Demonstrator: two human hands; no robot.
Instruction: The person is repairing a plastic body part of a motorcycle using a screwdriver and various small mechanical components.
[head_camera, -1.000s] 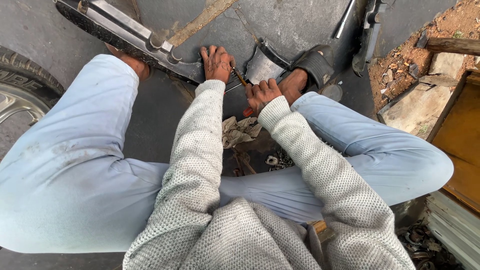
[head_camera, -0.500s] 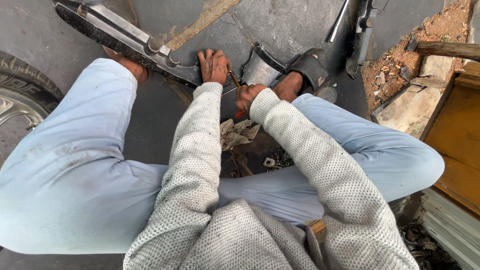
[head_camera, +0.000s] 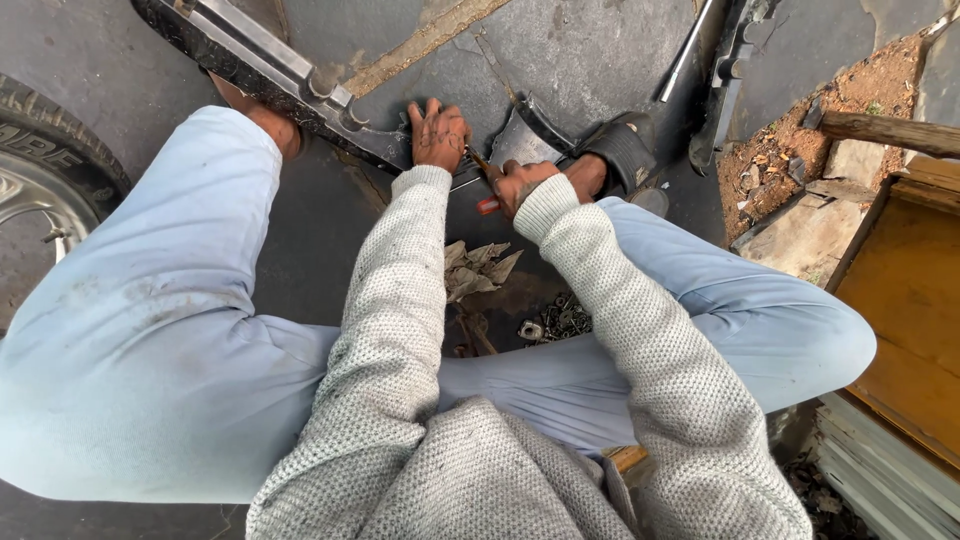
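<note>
I sit on the ground with my legs spread, in pale blue trousers and a grey knitted sweater. My left hand presses flat on a long black and silver metal part that lies across the ground ahead. My right hand grips a screwdriver with a red handle end, its shaft pointing toward the spot under my left hand. A curved grey metal piece lies just past both hands.
A car tyre with its wheel stands at the left. Dirty rags and several loose nuts lie between my legs. A yellow wooden box and a wooden pole are at the right, beside rubble.
My hands stay at the same spot on the metal part. The right hand has shifted slightly with the screwdriver, and the view has drifted a little.
</note>
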